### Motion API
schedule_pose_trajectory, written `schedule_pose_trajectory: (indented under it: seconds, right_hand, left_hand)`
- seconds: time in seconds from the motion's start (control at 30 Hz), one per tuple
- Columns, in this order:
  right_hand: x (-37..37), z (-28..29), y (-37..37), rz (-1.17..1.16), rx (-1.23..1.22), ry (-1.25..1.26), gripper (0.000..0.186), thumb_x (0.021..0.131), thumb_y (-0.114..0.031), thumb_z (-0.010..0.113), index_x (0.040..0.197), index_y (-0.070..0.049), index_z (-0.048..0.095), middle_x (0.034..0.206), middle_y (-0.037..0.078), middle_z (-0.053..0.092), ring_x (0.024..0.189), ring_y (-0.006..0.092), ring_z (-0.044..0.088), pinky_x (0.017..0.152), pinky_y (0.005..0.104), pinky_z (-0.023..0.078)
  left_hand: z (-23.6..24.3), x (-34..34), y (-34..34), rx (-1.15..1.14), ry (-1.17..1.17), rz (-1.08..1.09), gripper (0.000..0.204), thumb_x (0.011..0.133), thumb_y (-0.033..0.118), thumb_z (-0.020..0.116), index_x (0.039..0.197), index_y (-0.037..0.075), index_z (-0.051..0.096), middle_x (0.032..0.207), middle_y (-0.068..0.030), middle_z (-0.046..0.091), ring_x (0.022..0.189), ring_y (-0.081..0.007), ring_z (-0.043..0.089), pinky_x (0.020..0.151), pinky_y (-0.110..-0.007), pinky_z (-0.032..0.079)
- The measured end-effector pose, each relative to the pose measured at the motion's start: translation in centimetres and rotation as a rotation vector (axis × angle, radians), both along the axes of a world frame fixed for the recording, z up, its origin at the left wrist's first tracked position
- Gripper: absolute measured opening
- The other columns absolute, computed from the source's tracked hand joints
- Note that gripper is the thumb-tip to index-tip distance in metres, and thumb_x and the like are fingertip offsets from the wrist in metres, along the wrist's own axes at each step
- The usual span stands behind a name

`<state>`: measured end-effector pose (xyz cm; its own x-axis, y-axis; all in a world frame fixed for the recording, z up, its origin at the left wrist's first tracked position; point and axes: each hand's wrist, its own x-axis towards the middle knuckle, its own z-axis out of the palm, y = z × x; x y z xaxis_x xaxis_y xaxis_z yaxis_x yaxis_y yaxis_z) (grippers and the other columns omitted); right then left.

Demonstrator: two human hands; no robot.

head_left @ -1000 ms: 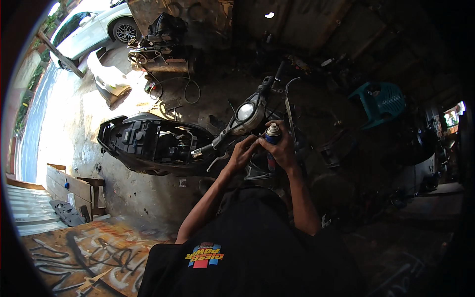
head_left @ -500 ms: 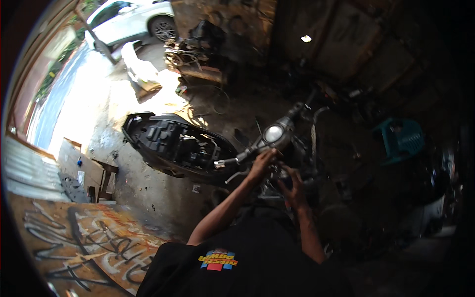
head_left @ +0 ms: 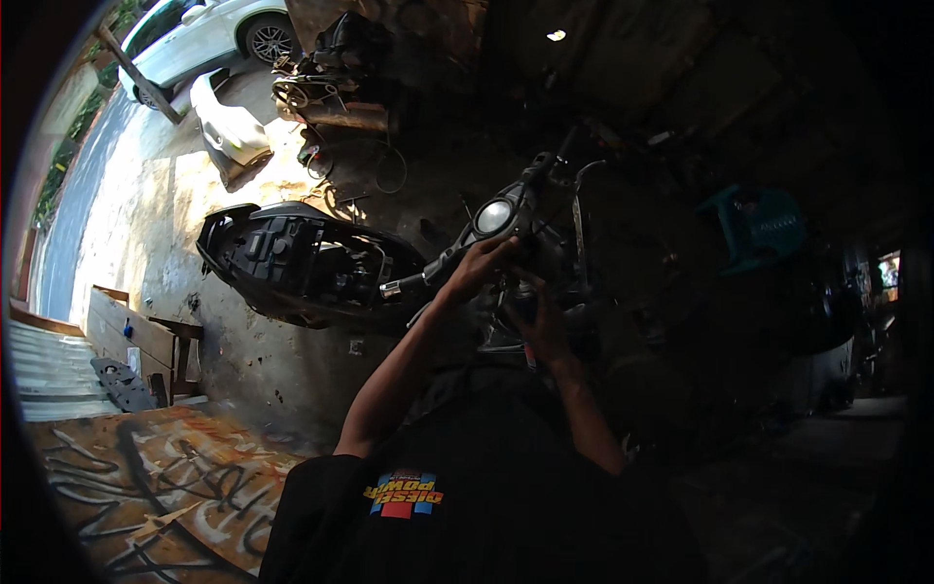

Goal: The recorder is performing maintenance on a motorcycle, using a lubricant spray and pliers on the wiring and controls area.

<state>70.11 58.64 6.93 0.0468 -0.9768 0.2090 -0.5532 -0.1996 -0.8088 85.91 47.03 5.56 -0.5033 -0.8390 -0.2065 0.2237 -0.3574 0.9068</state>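
Observation:
A partly stripped black motor scooter (head_left: 321,255) stands before me, its seat off and its inner frame bare. My left hand (head_left: 483,261) is at the front of the scooter, just below the round gauge (head_left: 493,216), its fingers curled against the dark front section. Close beside it, my right hand (head_left: 543,326) is bent with its fingers drawn together toward the same spot. A small red-and-dark piece (head_left: 529,356) shows by the right palm. Shadow hides what the fingertips of either hand hold. The left handlebar grip (head_left: 399,288) lies near my left wrist.
A teal plastic stool (head_left: 764,229) stands at the right. Beyond the scooter are a white body panel (head_left: 229,127), a heap of engine parts (head_left: 341,73) and a white car (head_left: 199,39). A wooden box (head_left: 131,336) and a painted board (head_left: 165,487) are at the left.
The whole scene has shifted left and upward in the picture as my head moved. Both hands stay at the scooter's front, and my right fingers have drawn in closer together.

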Motion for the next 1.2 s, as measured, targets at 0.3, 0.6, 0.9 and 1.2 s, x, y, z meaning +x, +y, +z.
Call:
schedule_pose_trajectory:
  seconds: [0.3,0.6,0.9,1.2]
  right_hand:
    - [-1.2,-1.7,0.7,0.061,-0.005,0.004,0.055,0.094,-0.020,0.072,0.142,-0.009,0.048,0.141,0.018,0.053,0.131,0.0363,0.054,0.108,0.0434,0.047]
    - [-1.0,-1.9,0.4,0.076,-0.029,0.039,0.054,0.093,-0.021,0.073,0.140,-0.009,0.048,0.138,0.018,0.055,0.128,0.0374,0.056,0.106,0.0443,0.048]
    - [-1.1,-1.8,0.2,0.066,-0.003,0.065,0.056,0.093,-0.023,0.073,0.140,-0.012,0.045,0.137,0.020,0.055,0.124,0.0394,0.059,0.101,0.0461,0.051]
    - [-1.0,-2.5,0.3,0.032,-0.024,0.105,0.055,0.095,-0.025,0.072,0.141,-0.014,0.044,0.136,0.020,0.055,0.121,0.0410,0.060,0.097,0.0471,0.053]
  left_hand:
    - [0.0,-1.0,0.7,-0.012,-0.088,-0.090,0.050,0.104,0.044,0.059,0.129,0.000,0.065,0.110,-0.0070,0.072,0.092,-0.0112,0.066,0.075,-0.026,0.051]
    - [1.9,-1.2,1.3,-0.112,-0.170,-0.068,0.055,0.103,0.052,0.056,0.114,0.000,0.070,0.103,-0.0073,0.072,0.088,-0.0134,0.066,0.069,-0.029,0.050]
    - [2.2,-1.1,1.1,-0.121,-0.170,-0.075,0.057,0.103,0.053,0.056,0.117,-0.001,0.069,0.105,-0.0071,0.072,0.095,-0.0134,0.066,0.075,-0.029,0.051]
    - [2.8,-1.6,1.3,-0.114,-0.158,-0.060,0.052,0.105,0.046,0.057,0.111,-0.004,0.070,0.101,-0.0079,0.072,0.092,-0.0126,0.065,0.079,-0.030,0.052]
